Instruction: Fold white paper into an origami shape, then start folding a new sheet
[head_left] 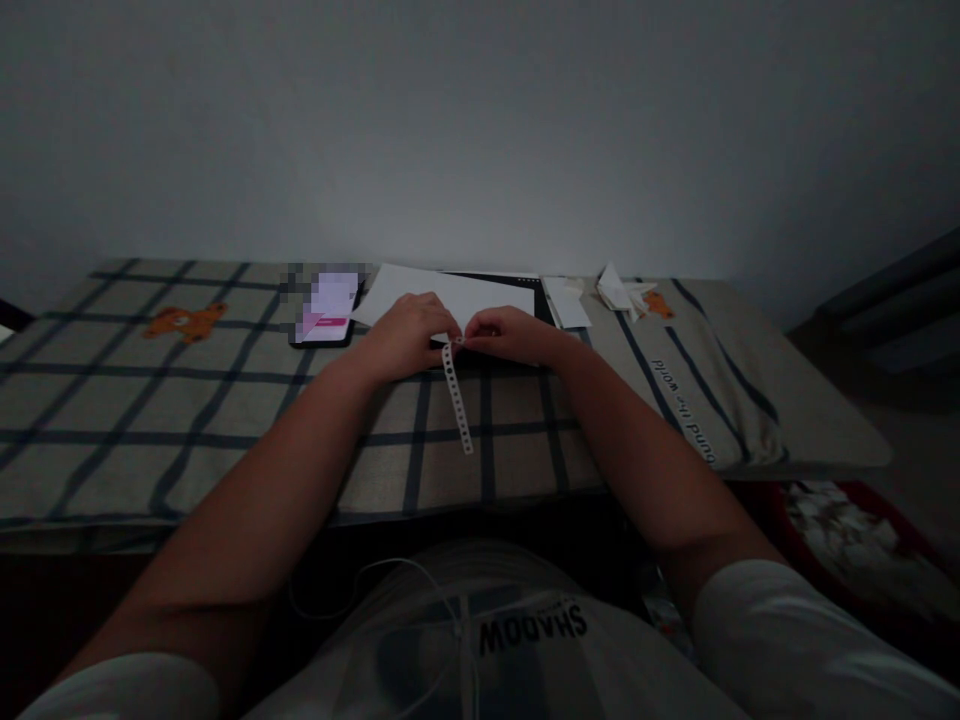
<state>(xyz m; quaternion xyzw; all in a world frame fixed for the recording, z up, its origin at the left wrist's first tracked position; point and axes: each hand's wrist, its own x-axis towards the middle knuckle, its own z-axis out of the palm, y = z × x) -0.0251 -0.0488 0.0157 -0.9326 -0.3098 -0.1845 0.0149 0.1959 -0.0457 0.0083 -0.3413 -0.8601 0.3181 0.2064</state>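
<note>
Printed shirt [532, 635] at six o'clock; left hand [414, 328] and right hand [510, 334], dead centre, fingertips pinched together on punched strip [457, 397]; phone [337, 298] at ten.

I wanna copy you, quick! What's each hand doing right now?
Left hand: closed, pinching the paper strip near its upper end.
Right hand: closed, seemingly pinching the same strip close beside it.

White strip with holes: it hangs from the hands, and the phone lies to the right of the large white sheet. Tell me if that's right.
Wrong side: the head view shows the phone left of the large white sheet. The strip does hang from the hands.
</note>
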